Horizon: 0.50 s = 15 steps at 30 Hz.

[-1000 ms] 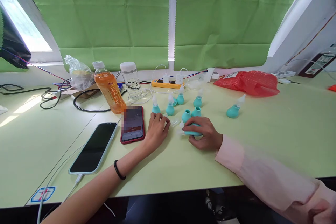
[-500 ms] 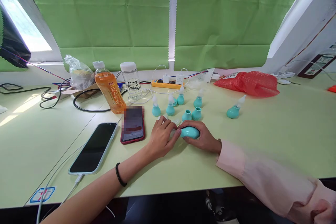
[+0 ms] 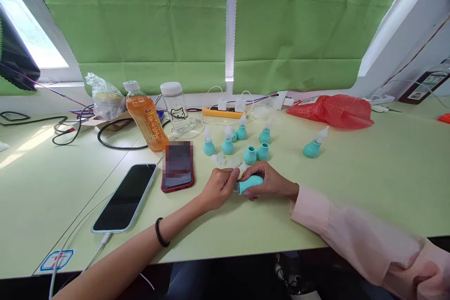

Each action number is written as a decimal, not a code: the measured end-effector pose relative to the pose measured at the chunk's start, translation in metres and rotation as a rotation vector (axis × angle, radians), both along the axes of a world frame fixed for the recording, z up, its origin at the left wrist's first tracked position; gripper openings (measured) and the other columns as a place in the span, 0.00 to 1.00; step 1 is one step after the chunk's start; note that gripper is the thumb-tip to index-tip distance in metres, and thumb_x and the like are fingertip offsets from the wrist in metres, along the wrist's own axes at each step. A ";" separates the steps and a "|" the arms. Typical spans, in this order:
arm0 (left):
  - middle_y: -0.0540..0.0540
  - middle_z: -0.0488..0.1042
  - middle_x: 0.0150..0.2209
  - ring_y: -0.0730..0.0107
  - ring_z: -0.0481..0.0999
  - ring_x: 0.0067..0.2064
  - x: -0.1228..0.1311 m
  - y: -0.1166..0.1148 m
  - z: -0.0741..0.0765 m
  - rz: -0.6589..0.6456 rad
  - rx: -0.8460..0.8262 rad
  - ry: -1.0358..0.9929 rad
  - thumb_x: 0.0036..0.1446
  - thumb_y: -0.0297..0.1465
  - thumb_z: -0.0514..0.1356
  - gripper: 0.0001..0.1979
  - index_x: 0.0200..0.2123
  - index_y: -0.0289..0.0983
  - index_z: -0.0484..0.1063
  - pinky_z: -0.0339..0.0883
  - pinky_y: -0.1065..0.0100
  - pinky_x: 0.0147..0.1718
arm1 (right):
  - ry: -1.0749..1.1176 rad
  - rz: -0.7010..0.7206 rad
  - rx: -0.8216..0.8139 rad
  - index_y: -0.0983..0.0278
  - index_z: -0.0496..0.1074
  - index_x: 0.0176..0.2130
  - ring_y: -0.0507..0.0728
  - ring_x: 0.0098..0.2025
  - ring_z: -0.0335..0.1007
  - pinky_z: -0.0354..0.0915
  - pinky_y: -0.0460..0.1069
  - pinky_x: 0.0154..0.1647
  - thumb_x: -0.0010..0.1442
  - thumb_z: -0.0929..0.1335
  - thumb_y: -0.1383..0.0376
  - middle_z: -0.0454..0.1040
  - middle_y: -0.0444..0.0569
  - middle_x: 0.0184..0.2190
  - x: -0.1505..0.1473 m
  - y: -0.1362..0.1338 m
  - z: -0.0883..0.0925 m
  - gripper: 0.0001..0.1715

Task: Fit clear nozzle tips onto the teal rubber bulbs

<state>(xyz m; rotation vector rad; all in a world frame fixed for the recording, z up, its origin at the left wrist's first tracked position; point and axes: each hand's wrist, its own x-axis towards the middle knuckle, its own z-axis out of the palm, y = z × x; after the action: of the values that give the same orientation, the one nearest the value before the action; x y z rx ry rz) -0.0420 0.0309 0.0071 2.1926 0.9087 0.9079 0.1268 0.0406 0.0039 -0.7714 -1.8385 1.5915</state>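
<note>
My right hand (image 3: 269, 183) is wrapped round a teal rubber bulb (image 3: 250, 183) lying sideways just above the pale green table (image 3: 369, 183). My left hand (image 3: 220, 187) pinches a small clear tip at the bulb's open end; the two hands touch there. Behind them stand two teal bulbs without tips (image 3: 256, 153), and loose clear tips (image 3: 220, 159) lie on the table. Further back stand several teal bulbs with white tips (image 3: 228, 143), and one leans alone to the right (image 3: 312, 146).
Two phones lie left of my hands, one red-cased (image 3: 178, 166) and one on a white cable (image 3: 125, 197). An orange drink bottle (image 3: 146, 117), a clear bottle (image 3: 176, 108), a power strip (image 3: 223, 111), black cables (image 3: 70, 131) and a red bag (image 3: 332, 110) line the back.
My left hand came right from the loose tips to the bulb's end. My right hand lifted and turned the bulb and both hands drew slightly nearer to me.
</note>
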 end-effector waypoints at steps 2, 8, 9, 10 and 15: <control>0.51 0.58 0.14 0.79 0.56 0.17 -0.001 -0.001 0.002 -0.020 -0.129 -0.021 0.59 0.36 0.35 0.24 0.14 0.35 0.54 0.53 0.74 0.19 | -0.004 0.091 -0.035 0.68 0.71 0.28 0.50 0.21 0.66 0.63 0.45 0.20 0.38 0.72 0.68 0.72 0.45 0.22 0.004 0.003 0.001 0.12; 0.48 0.60 0.15 0.71 0.62 0.21 -0.006 -0.001 0.004 0.078 0.326 0.350 0.59 0.36 0.35 0.25 0.16 0.34 0.60 0.54 0.70 0.22 | 0.206 0.058 0.020 0.65 0.70 0.29 0.53 0.27 0.68 0.64 0.49 0.29 0.39 0.72 0.64 0.73 0.47 0.26 0.027 0.017 0.017 0.13; 0.47 0.61 0.15 0.70 0.63 0.21 -0.006 -0.002 0.004 0.102 0.389 0.468 0.59 0.36 0.35 0.25 0.17 0.34 0.61 0.54 0.69 0.22 | 0.236 0.028 0.069 0.65 0.70 0.29 0.54 0.28 0.68 0.63 0.50 0.31 0.39 0.72 0.62 0.72 0.46 0.25 0.032 0.020 0.022 0.14; 0.47 0.62 0.14 0.69 0.64 0.20 -0.006 -0.002 0.004 0.134 0.411 0.572 0.59 0.36 0.35 0.25 0.18 0.34 0.62 0.53 0.69 0.21 | 0.250 -0.008 0.119 0.65 0.70 0.29 0.54 0.30 0.68 0.63 0.51 0.33 0.39 0.72 0.61 0.72 0.46 0.24 0.037 0.023 0.027 0.15; 0.44 0.68 0.20 0.64 0.69 0.24 -0.001 -0.002 0.006 0.230 0.377 0.793 0.59 0.41 0.35 0.24 0.27 0.34 0.65 0.56 0.69 0.21 | 0.272 -0.466 0.381 0.63 0.66 0.29 0.56 0.32 0.68 0.64 0.52 0.34 0.40 0.71 0.61 0.70 0.45 0.26 0.063 0.041 0.041 0.14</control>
<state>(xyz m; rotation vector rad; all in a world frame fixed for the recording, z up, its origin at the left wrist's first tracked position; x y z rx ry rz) -0.0430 0.0289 0.0127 2.8862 1.4622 0.2793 0.1899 0.0816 0.0451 -0.7020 -1.5541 0.9617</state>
